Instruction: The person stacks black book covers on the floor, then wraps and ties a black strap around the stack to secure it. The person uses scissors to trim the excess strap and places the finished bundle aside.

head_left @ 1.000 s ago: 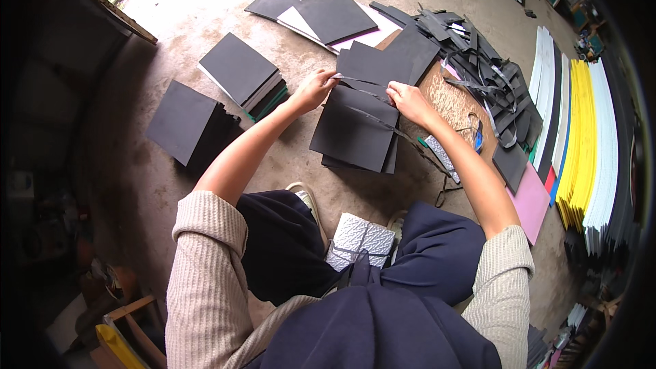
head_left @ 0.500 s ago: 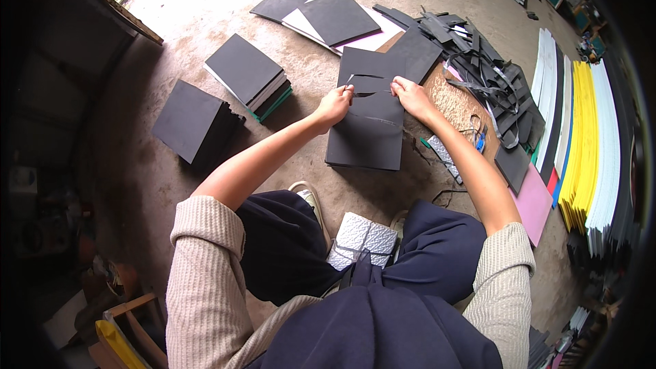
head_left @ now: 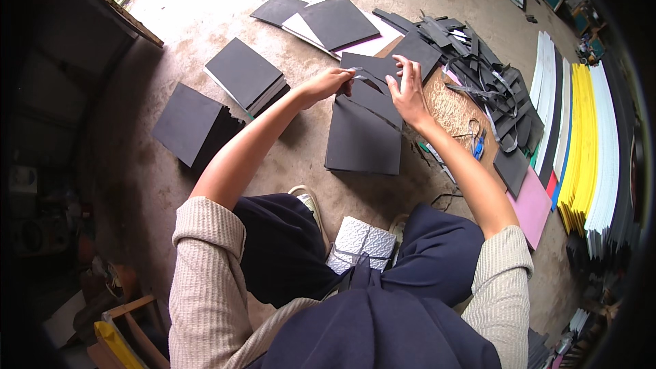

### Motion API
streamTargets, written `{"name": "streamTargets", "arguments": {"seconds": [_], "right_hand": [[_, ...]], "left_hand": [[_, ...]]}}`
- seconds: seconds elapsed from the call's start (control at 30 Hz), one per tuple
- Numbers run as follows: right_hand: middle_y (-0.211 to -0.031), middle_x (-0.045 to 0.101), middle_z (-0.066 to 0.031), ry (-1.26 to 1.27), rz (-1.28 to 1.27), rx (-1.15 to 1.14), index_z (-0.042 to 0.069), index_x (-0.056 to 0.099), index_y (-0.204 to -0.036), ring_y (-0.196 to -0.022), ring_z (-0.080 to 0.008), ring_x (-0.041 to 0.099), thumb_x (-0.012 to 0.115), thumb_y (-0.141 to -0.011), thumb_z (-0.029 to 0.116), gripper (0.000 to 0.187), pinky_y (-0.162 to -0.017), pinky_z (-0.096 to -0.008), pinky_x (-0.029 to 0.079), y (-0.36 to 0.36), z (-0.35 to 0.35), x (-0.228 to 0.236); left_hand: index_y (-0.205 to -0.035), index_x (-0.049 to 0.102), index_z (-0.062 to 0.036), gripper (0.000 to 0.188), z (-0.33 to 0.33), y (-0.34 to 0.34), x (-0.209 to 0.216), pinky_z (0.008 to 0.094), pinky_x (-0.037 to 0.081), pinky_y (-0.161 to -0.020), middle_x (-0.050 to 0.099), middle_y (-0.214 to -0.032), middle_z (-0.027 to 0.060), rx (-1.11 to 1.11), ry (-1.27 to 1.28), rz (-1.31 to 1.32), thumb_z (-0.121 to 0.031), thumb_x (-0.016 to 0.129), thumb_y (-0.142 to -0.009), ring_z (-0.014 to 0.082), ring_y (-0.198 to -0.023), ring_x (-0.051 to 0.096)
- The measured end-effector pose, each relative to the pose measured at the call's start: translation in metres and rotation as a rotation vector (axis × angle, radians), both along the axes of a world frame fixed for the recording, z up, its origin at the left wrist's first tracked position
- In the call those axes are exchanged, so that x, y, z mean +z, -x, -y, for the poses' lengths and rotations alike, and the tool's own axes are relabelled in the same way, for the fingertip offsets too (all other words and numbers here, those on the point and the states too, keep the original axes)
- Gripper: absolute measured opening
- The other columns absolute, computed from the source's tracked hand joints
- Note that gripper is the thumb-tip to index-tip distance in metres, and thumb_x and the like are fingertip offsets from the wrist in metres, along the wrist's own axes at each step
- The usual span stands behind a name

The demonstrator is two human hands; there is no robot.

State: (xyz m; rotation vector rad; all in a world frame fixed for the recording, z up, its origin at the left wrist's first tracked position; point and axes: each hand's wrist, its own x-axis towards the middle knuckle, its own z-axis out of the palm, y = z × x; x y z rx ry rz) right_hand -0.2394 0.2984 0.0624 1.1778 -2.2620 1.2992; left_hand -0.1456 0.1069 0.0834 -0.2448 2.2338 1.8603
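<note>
Black, thin and floppy, a narrow strip (head_left: 370, 83) hangs above a stack of black sheets (head_left: 362, 147) on the floor (head_left: 307, 157). The left hand (head_left: 329, 85) has its grip clamped on one end of the strip, thumb and fingers together over the stack's far left corner. The right hand (head_left: 410, 100) is raised with its grip apart, fingers spread at the far right side (whether a fingertip brushes the strip's loose end, I cannot tell). Half a second ago both hands were pinching; now the right one has let go and lifted, so the strip appears to be held from the left alone and sags in a curve. A second narrow strip (head_left: 384, 121) slants across the top sheet.

Just behind the stack lie more dark sheets (head_left: 418, 55), next to a brown board (head_left: 447, 106). Right of them spreads a heap of black offcuts (head_left: 502, 89), with a blue-handled item (head_left: 479, 147) near it. Two further stacks stand to the left, one with pale layers (head_left: 242, 72), the other all dark (head_left: 186, 121). Nearest the body, between the feet, sits a white textured bundle (head_left: 362, 242) tied with dark bands. Yellow sheets (head_left: 583, 130) line the far right.
</note>
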Motion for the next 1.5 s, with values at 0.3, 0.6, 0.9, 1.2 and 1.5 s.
{"name": "streamTargets", "arguments": {"seconds": [0.3, 0.6, 0.9, 1.2, 1.5], "right_hand": [[-0.087, 0.059, -0.0133, -0.243, 0.258, 0.261, 0.001, 0.051, -0.095, -0.078, -0.0259, 0.059, 0.056, -0.082, 0.015, 0.019, -0.07, -0.0347, 0.046, -0.021, 0.006, 0.025], [-0.062, 0.054, -0.003, -0.277, 0.549, 0.297, 0.002, 0.054, -0.074, -0.056, -0.0083, 0.049, 0.049, -0.084, 0.016, 0.018, -0.052, -0.0251, 0.038, 0.018, -0.017, 0.039], [-0.063, 0.043, 0.0038, 0.197, 1.267, 0.398, 0.012, 0.046, -0.071, -0.052, -0.0038, 0.036, 0.049, -0.081, 0.023, 0.015, -0.046, -0.0167, 0.026, 0.021, -0.02, 0.038], [-0.065, 0.049, -0.0003, -0.129, 0.858, 0.323, 0.009, 0.044, -0.076, -0.059, -0.004, 0.042, 0.064, -0.08, 0.024, 0.025, -0.053, -0.022, 0.036, 0.032, -0.013, 0.01], [-0.084, 0.061, -0.0191, -0.87, 0.205, 0.187, 0.011, 0.055, -0.1, -0.085, -0.0372, 0.058, 0.056, -0.082, 0.037, 0.031, -0.072, -0.0432, 0.045, 0.017, -0.018, 0.003]], "left_hand": [[-0.085, 0.052, -0.0048, 0.027, -0.009, 0.005, 0.02, 0.0224, 0.041, -0.069, 0.051, -0.078, 0.0003, -0.049, -0.113, -0.013, -0.027, 0.04, -0.094, 0.0086, -0.073, 0.051], [-0.085, 0.045, -0.0133, 0.012, -0.01, 0.013, 0.017, 0.0276, 0.041, -0.077, 0.051, -0.098, 0.0015, 0.45, -0.639, -0.233, -0.021, 0.039, -0.091, 0.012, -0.084, 0.05], [-0.072, 0.039, -0.0043, 0.02, -0.028, 0.006, 0.008, 0.0299, 0.046, -0.071, 0.038, -0.062, 0.0025, 0.396, -0.108, -0.281, -0.021, 0.037, -0.084, 0.016, -0.059, 0.042], [-0.08, 0.051, -0.0029, 0.025, -0.03, -0.007, -0.021, 0.0398, 0.048, -0.058, 0.057, -0.061, 0.0147, -0.105, 1.04, -0.417, -0.026, 0.059, -0.081, 0.0323, -0.061, 0.06], [-0.078, 0.054, -0.0046, 0.026, -0.022, -0.009, -0.037, 0.0417, 0.044, -0.057, 0.054, -0.059, 0.0166, -0.037, 0.855, -0.45, -0.03, 0.054, -0.085, 0.0333, -0.061, 0.058]]}}
